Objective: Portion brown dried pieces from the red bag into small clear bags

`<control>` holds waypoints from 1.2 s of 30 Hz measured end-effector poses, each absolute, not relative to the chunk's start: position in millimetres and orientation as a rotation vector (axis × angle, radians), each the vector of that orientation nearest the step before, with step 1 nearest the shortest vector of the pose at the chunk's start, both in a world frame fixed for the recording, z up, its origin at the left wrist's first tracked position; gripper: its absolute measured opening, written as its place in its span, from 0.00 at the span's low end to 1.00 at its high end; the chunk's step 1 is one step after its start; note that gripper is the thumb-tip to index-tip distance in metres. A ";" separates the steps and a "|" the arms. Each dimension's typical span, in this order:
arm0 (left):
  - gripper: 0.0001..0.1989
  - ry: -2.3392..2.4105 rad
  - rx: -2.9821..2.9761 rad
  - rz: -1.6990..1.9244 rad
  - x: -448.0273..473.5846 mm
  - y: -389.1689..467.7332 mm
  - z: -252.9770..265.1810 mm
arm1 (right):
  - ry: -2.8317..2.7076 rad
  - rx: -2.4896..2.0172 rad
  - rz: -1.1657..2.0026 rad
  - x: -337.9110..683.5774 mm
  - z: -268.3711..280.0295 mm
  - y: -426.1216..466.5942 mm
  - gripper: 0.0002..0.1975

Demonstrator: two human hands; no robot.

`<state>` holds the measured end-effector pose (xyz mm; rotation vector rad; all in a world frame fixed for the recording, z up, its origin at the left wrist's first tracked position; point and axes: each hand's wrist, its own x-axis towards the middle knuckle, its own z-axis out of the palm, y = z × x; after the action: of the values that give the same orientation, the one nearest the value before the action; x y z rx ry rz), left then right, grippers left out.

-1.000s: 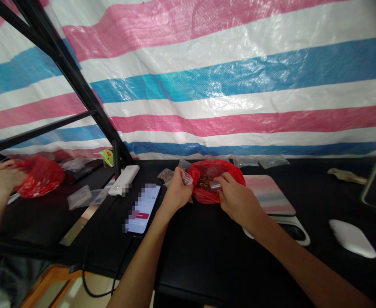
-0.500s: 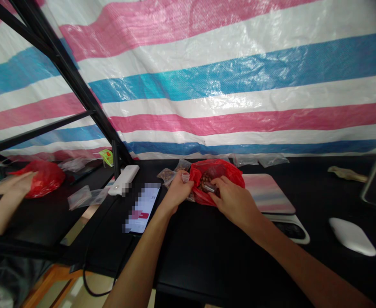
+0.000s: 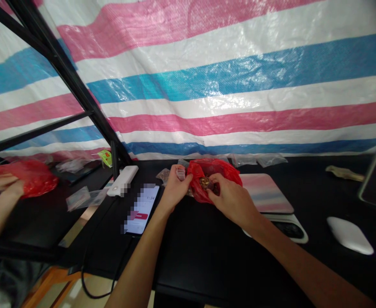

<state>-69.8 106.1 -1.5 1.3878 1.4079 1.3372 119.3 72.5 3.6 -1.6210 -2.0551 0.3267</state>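
Note:
A red plastic bag (image 3: 197,173) stands with its mouth open on the black table, with small brown bean-like pieces inside. My right hand (image 3: 229,194) reaches into the bag's mouth, its fingers pinching a small cup (image 3: 204,183) that holds some of the pieces. The cup is partly hidden by my fingers. At the bag's left side, my left hand (image 3: 175,188) is closed on a small clear zip bag (image 3: 180,172), the thumb against the red bag's rim. Behind that hand lies a filled clear bag (image 3: 164,175).
Left of my arm lie a lit phone (image 3: 142,211) and a white power strip (image 3: 123,180). A pink-topped flat object (image 3: 268,192), a white mouse (image 3: 350,235) and clear bags (image 3: 271,159) lie rightward and behind. Beyond the black frame, another person's hand (image 3: 16,188) touches a red bag.
My right hand has turned the small cup so its filled mouth faces up. My left hand has shifted slightly with the clear zip bag. The other person's hand moved left with the other red bag.

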 end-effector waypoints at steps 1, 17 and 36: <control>0.15 1.444 1.477 1.398 -71.3 106.2 0.1 | -2.023 -1.626 0.334 119.9 4.7 73.1 0.12; 0.07 1.223 1.914 1.135 -61.7 94.3 -1.2 | -2.002 -1.157 0.221 123.8 19.3 74.3 0.17; 0.08 1.163 1.899 1.139 -51.5 86.7 2.3 | -2.224 -0.839 0.212 131.4 14.5 77.7 0.24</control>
<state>-51.5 86.7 2.3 1.8992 1.1627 1.1394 131.4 77.7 14.5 -0.8392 -2.2245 0.2121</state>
